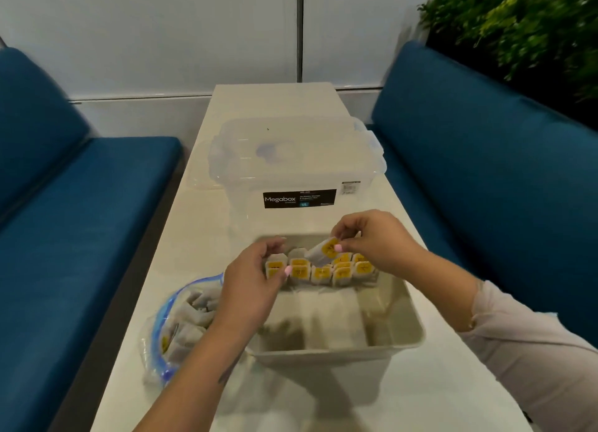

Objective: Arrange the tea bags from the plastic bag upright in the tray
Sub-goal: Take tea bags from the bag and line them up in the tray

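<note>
A beige tray [401, 337] stands in front of me on the white table. Several tea bags with yellow tags [343, 273] stand upright in rows at its far end. My right hand [375, 240] pinches one tea bag [323, 252] by its top, tilted, just above those rows. At the left end of the rows, my left hand [255, 279] holds the outermost standing tea bag [274, 268] with thumb and fingers. The clear plastic bag [181, 328] with a blue zip lies left of the tray, open, with several tea bags inside.
A clear lidded storage box [291, 163] labelled Megabox stands just beyond the tray. Blue bench seats [81, 205] flank the narrow table [437, 399] on both sides. A leafy plant [524, 20] is at the back right.
</note>
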`<state>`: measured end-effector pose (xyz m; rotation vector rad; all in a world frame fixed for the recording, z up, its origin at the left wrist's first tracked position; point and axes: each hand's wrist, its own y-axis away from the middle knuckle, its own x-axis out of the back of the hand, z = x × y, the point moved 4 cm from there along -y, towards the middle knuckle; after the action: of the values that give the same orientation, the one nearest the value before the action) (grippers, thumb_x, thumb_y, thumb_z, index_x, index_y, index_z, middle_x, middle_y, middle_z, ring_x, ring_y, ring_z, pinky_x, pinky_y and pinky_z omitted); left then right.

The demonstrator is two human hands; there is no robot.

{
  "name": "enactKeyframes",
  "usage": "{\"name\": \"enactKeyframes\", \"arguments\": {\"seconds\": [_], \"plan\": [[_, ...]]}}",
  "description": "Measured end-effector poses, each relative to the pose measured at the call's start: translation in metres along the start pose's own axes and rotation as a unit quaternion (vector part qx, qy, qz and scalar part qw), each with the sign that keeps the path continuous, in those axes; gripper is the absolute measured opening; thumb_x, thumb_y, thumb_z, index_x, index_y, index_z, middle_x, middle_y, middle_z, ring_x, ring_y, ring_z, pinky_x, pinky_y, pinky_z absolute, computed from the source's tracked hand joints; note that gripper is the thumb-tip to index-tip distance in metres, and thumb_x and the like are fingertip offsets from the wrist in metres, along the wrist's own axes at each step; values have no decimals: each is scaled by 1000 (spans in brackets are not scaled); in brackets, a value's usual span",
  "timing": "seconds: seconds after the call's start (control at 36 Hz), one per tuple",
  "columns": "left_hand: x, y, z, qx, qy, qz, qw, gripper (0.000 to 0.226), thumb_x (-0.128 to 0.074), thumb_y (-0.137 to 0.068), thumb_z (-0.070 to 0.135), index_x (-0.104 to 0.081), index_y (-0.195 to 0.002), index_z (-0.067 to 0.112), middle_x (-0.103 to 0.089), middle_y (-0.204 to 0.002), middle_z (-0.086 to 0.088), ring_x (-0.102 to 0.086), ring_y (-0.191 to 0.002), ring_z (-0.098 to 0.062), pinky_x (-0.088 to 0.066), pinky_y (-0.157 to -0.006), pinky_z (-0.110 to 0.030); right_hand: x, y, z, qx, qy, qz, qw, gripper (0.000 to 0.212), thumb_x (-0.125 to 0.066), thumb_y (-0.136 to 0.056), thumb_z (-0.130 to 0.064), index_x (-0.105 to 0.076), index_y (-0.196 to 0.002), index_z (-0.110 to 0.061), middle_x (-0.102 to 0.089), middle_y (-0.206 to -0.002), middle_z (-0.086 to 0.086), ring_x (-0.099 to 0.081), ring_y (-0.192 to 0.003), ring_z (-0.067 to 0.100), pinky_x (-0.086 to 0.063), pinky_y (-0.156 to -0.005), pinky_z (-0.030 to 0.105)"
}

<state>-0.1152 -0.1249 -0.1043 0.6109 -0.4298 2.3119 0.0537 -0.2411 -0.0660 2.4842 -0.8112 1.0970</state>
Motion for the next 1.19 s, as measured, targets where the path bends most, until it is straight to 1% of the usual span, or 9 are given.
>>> {"name": "enactKeyframes", "arguments": {"seconds": [0.14, 0.28, 0.33, 0.39, 0.56, 0.72, 0.89, 1.0, 1.19], "plan": [[-12, 8, -11, -4, -78, -2, 997, 37, -66, -85, 12, -58, -119, 26, -57, -113, 16, -50, -106, -3, -32, -86, -12, 16, 2, 17, -11, 163, -30, 986, 11, -67, -85, -21, -71, -92, -28, -69, -88, -7, -59, -85, 14, -40, -61, 23], [-16, 15, -17, -1, -115, 17, 993, 35, -65, -86, 13, -58, -117, 28, -58, -112, 14, -46, -100, -5, -39, -97, -29, 17, 1, 34, 7, 291, -52, 955, 11, -64, -88, -24, -68, -97, -27, -56, -81, -7, -52, -80, 15, -28, -50, 19], [-18, 16, -19, 2, -123, 22, 992, 36, -64, -86, 13, -58, -118, 28, -58, -114, 13, -50, -106, -10, -38, -104, -42, 13, 2, 40, 20, 339, -52, 939, 13, -62, -88, -27, -67, -100, -28, -55, -87, -3, -49, -81, 17, -28, -54, 23], [-19, 17, -20, 7, -126, 21, 992, 35, -63, -87, 13, -57, -118, 28, -59, -117, 10, -51, -112, -14, -38, -104, -46, 7, 2, 45, 30, 378, -57, 923, 15, -59, -90, -28, -66, -103, -29, -57, -96, 1, -50, -85, 19, -29, -63, 24], [-20, 18, -21, 13, -138, 22, 990, 37, -63, -87, 14, -56, -121, 28, -59, -121, 9, -50, -116, -15, -38, -105, -45, -11, -4, 60, 58, 451, -74, 887, 19, -54, -90, -25, -68, -103, -29, -65, -97, -1, -55, -93, 19, -34, -76, 27], [-20, 18, -22, 10, -144, 26, 989, 37, -64, -87, 15, -57, -121, 26, -59, -121, 9, -50, -116, -15, -38, -105, -43, -22, -8, 63, 64, 501, -67, 861, 21, -50, -92, -28, -68, -104, -29, -65, -98, -1, -54, -94, 19, -37, -80, 29], [-21, 18, -21, 16, -153, 26, 988, 36, -64, -87, 16, -57, -121, 27, -60, -121, 8, -50, -113, -16, -38, -105, -43, -26, -12, 64, 57, 514, -61, 854, 20, -51, -94, -28, -68, -104, -28, -65, -97, -1, -54, -92, 19, -36, -77, 27], [-21, 18, -21, 10, -155, 23, 988, 35, -63, -87, 15, -57, -120, 25, -60, -119, 8, -51, -111, -17, -38, -103, -36, -29, -13, 66, 54, 510, -52, 857, 19, -51, -94, -29, -68, -102, -28, -64, -93, -1, -53, -88, 17, -38, -79, 27], [-22, 17, -23, 14, -157, 19, 987, 35, -64, -87, 17, -57, -119, 27, -60, -120, 9, -52, -113, -16, -33, -109, -41, -31, -13, 68, 51, 494, -50, 866, 19, -51, -94, -29, -69, -103, -28, -65, -96, -2, -54, -91, 18, -37, -79, 26]]}}
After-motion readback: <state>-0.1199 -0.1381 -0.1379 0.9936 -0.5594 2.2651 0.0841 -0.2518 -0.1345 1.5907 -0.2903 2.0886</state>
